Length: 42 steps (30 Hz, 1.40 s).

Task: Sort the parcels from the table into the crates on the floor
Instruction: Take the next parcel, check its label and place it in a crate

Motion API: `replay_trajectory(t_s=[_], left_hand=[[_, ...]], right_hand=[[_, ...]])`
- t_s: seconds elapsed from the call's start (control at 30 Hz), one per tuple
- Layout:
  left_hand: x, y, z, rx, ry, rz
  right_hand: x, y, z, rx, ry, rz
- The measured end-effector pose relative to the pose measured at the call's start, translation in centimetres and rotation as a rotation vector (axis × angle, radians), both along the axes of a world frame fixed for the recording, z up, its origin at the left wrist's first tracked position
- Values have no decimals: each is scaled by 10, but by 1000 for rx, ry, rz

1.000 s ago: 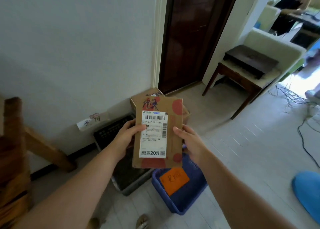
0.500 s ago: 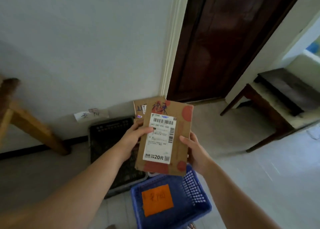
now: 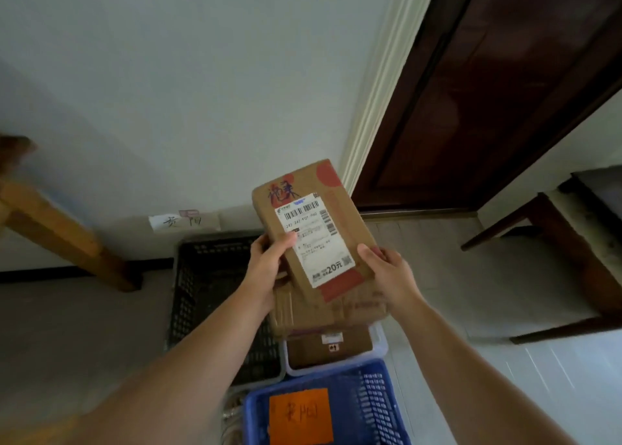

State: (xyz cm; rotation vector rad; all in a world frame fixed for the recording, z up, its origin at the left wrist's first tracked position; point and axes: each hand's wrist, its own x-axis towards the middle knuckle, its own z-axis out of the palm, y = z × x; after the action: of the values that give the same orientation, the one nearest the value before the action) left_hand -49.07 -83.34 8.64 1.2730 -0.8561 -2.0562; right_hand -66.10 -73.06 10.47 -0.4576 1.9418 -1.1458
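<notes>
The parcel [image 3: 313,229] is off the tabletop and in the air, gripped by both hands: the left hand [image 3: 266,269] has its thumb across the white shipping label and its fingers curled behind the left edge, and the right hand [image 3: 387,273] pinches the lower right corner, thumb on top and fingers underneath. Compared with a second ago, the parcel is no longer upright above the blue crate [image 3: 370,404]. It now sits beyond that crate, with its top tipped to the left, over a cardboard box [image 3: 330,310] lying in the white crate [image 3: 378,343] just behind the blue one. Whether parcel and box touch cannot be told. The black crate [image 3: 208,296] stands behind and to the left of the blue crate and looks passed over, as does the blue one with its orange tag [image 3: 299,414]. The label seems to have been read and the white crate chosen, so the parcel likely only needs lowering flat onto the box and releasing.
</notes>
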Motion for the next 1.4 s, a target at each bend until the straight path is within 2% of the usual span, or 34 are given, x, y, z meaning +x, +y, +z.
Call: replay_trajectory(t_s=[0.2,0.47,0.73,0.97,1.23,1.4], left_hand=[[-32,-102,-44,33,-74,-51],[-64,-195,-117,-120,-107,-237],[-71,-190,-166,-129,-235,-199],[-68,-184,-178,-158,-338,-186],[-60,-183,-201,-204,-565,-290],[-59,-179,-212,-203,-521,-277]], right_hand=[[-26,-97,-55,56,32,-11],[-35,-153,-152,166,115,51],[-43,-157,-182,270,252,135],[-46,-178,-186,177,204,91],[-40,-187,-199,287,258,280],[-43,-189,-204,274,275,299]])
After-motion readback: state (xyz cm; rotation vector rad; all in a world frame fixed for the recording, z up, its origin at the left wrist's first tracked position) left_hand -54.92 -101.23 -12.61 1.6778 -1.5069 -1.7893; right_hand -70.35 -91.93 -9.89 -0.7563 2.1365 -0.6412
